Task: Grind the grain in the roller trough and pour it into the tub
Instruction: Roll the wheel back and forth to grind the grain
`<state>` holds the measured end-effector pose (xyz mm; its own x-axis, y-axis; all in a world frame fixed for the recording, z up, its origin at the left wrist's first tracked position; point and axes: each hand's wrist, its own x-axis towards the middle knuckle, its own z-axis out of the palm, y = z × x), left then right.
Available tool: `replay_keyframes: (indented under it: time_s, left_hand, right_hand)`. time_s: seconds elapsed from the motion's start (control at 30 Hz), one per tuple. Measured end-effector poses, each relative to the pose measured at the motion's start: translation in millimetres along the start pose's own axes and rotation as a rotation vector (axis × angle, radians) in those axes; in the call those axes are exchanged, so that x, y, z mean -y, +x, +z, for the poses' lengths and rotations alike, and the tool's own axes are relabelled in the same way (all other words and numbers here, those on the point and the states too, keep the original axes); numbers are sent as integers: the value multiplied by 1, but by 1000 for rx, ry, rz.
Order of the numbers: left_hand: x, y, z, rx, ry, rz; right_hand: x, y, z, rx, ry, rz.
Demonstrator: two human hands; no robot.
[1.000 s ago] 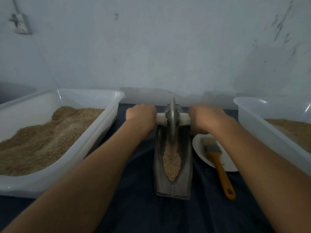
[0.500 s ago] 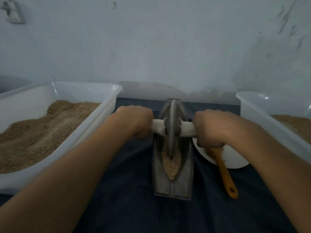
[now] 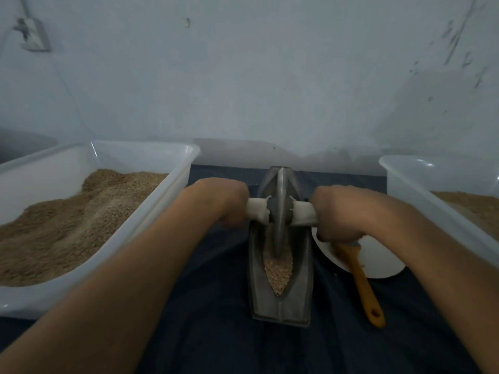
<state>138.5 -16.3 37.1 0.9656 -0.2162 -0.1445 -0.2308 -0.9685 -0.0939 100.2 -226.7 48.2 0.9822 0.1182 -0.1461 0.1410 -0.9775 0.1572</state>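
Two big white tubs flanking the work: left tub (image 3: 151, 209) heaped with tan meal, right tub (image 3: 432, 201) partly cut off at the frame edge, also holding meal. Between them, on dark cloth (image 3: 216, 333), the grey roller trough (image 3: 280, 303), long axis running near to far. Just right of it a white plate (image 3: 378, 263) with an orange-handled brush (image 3: 361, 282) lying across its rim.

Roller wheel (image 3: 279, 211) standing on edge in the groove, about midway along. Left hand (image 3: 224, 203) curled tight round the left end of the white axle handle (image 3: 258, 211); right hand (image 3: 337, 214) wrapped likewise round the right end. Grain (image 3: 278, 268) lying in the near half of the groove, still looking coarse, so probably mid-grind, pouring not yet due.

Likely troubles, biggest first:
- Trough sliding or tipping on the cloth under a hard stroke, spilling the whole charge.
- Uneven push from one side, tilting the wheel out of the groove.
- Overrunning the near tip, flinging grain onto the cloth.
- Right knuckles, close above the brush, knocking it off the plate.
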Motion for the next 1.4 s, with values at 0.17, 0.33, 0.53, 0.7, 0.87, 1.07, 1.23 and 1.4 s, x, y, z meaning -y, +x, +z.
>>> replay_keyframes:
  time_s: [0.17,0.33,0.53,0.7,0.87,1.07,1.23,1.4]
  left_hand:
    - [-5,12,-4,16,8,-28]
    - [-13,44,-11,-320,-136,-149]
    - [-4,25,3,-264,-87,-92]
    - [2,2,-2,54,20,21]
    - [-5,22,-10,-12,-38,-68]
    - [-13,33,0,-428,-93,-126]
    - [0,-6,3,-171,-39,-1]
    - [-1,-13,-1,-45,-3,30]
  right_hand:
    - [4,7,-4,-53,-65,48]
    - [-3,57,-15,-414,-35,106]
    - [-5,40,-4,-273,-90,-7]
    - [-1,2,-2,118,-11,-45]
    - [3,28,-14,-148,-66,37]
    - [-4,56,-11,-395,-55,85]
    - [-3,13,0,-119,-39,-22]
    - [0,-6,0,27,-39,-36]
